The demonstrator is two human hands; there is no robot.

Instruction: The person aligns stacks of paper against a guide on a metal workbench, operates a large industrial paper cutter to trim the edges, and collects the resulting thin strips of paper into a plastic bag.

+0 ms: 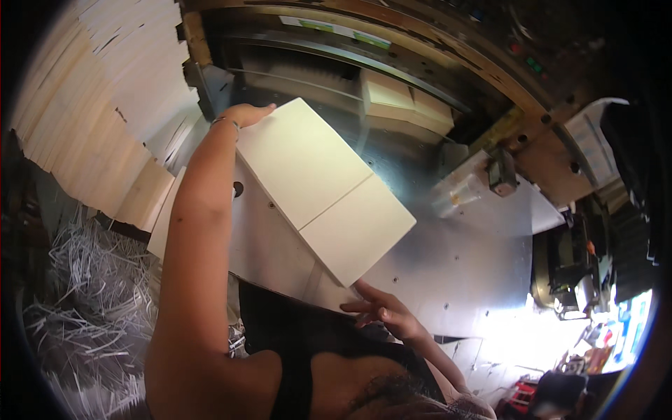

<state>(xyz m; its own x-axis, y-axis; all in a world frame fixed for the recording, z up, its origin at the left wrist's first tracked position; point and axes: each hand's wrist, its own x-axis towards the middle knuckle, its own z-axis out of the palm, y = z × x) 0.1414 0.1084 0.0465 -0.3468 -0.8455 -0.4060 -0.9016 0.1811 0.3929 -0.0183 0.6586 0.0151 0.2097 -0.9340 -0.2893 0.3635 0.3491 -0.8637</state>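
Note:
Two cream-coloured blocks of paper lie end to end at a slant on the metal table, with a thin seam between them. My left hand [246, 115] grips the far left end of the larger paper block [304, 161], its thumb by the edge; the other fingers are mostly hidden. At the near end is the smaller paper block [357, 231]. My right hand [383, 312] is just below its near corner, fingers spread and holding nothing. One fingertip is at that corner; whether it touches, I cannot tell.
Tall paper stacks [105, 91] stand at the left, above a heap of paper shreds [98, 301]. Across the back of the metal table [420, 273] runs a machine frame [392, 52], with another paper block [406, 101] beneath it. A small dark box [502, 173] sits at the right.

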